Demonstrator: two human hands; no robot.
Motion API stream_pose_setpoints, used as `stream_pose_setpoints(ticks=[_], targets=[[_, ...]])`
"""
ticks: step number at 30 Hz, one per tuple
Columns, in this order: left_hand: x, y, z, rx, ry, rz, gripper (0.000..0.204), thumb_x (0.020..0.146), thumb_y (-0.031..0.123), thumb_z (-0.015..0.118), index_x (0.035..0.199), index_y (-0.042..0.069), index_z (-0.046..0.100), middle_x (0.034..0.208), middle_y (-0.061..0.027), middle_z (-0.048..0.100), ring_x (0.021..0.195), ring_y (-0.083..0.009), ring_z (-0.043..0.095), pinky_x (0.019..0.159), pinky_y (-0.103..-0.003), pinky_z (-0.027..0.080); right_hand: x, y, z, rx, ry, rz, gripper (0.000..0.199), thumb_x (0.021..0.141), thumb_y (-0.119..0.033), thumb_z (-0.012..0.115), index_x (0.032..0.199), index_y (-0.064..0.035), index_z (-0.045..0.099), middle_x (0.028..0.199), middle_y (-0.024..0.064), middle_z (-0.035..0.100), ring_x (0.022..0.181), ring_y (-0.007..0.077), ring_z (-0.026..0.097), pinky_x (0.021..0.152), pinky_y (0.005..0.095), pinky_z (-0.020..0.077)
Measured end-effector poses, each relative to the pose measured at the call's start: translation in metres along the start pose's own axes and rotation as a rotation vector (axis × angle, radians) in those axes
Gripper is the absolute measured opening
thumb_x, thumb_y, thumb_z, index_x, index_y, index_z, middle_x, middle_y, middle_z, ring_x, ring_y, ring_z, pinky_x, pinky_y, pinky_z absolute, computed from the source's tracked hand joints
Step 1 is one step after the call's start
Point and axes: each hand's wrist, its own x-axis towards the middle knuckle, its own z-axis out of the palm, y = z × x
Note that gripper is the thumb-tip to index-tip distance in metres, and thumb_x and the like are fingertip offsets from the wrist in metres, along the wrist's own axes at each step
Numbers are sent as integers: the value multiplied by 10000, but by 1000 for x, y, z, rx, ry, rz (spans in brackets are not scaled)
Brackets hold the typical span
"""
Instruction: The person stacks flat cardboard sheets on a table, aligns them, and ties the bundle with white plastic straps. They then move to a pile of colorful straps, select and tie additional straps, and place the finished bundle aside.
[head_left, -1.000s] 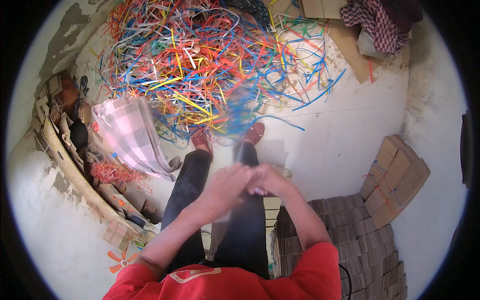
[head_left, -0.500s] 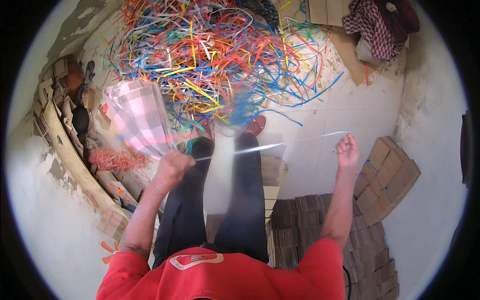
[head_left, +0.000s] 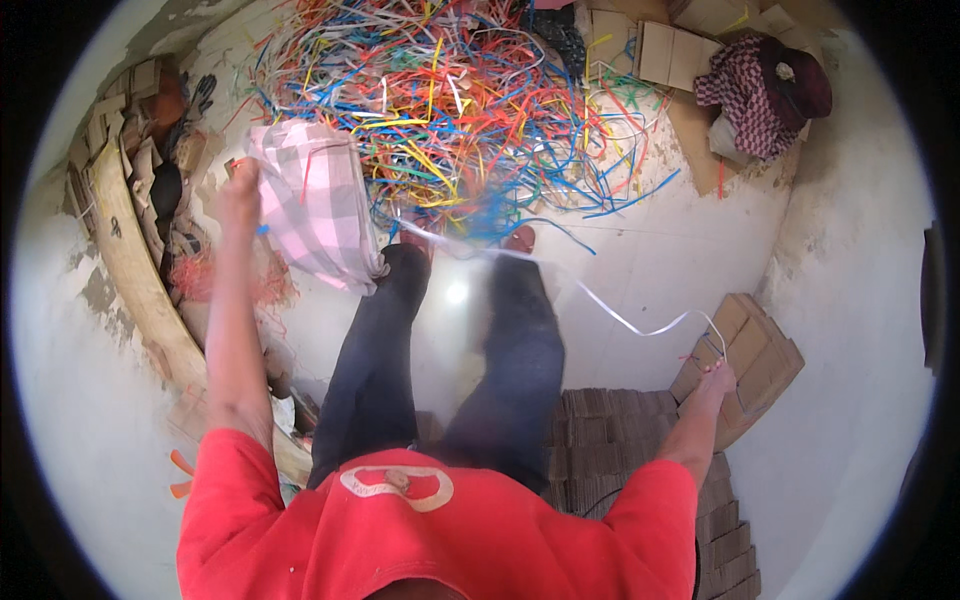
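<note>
A long white plastic strap (head_left: 640, 327) hangs in a loose wave across the front of my legs. One end of it is pinched in my right hand (head_left: 716, 380), low on the right beside bundled flat cardboard. The strap's other end floats free near my feet. My left hand (head_left: 240, 197), on the far left, is closed at the left edge of a pink and grey checked cloth (head_left: 315, 205). What its fingers hold, if anything, is too small to make out. The cloth drapes over and beside my left knee.
A big tangle of coloured plastic straps (head_left: 480, 110) spreads beyond my feet. Stacked brown cardboard (head_left: 610, 440) stands to the right of my legs, near a tied cardboard bundle (head_left: 760, 370). A curved wooden plank (head_left: 135, 270) and cardboard scraps line the left wall.
My left hand has let go of the white strap and moved up and left past the cloth. My right hand has dropped lower, and the strap has gone from taut to slack.
</note>
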Motion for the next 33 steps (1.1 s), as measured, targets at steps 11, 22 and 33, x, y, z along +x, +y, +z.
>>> stream_pose_setpoints(ticks=[11,22,33], targets=[[-41,387,-16,-973,-804,508,932,769,255,727,1453,0,147,1502,-198,197,1396,-320,194,1139,-431,144,-233,-48,301,-646,-1649,-125,98,838,-98,599,874,-34,664,629,5,564,466,69,488,390,216,379],[-88,476,73,-1414,-1006,-673,332,930,-8,479,1259,-21,526,1020,-56,614,736,-120,602,669,-241,503,77,-79,486,-340,-761,-362,143,810,-21,523,898,-28,635,631,53,579,437,155,541,370,273,432],[-168,472,100,-1405,-977,-961,438,831,-126,555,1259,-77,480,1032,-132,648,978,-194,639,853,-299,512,177,-95,581,-121,-731,-191,541,792,78,585,1308,-2,440,1005,144,608,740,209,598,586,345,553]])
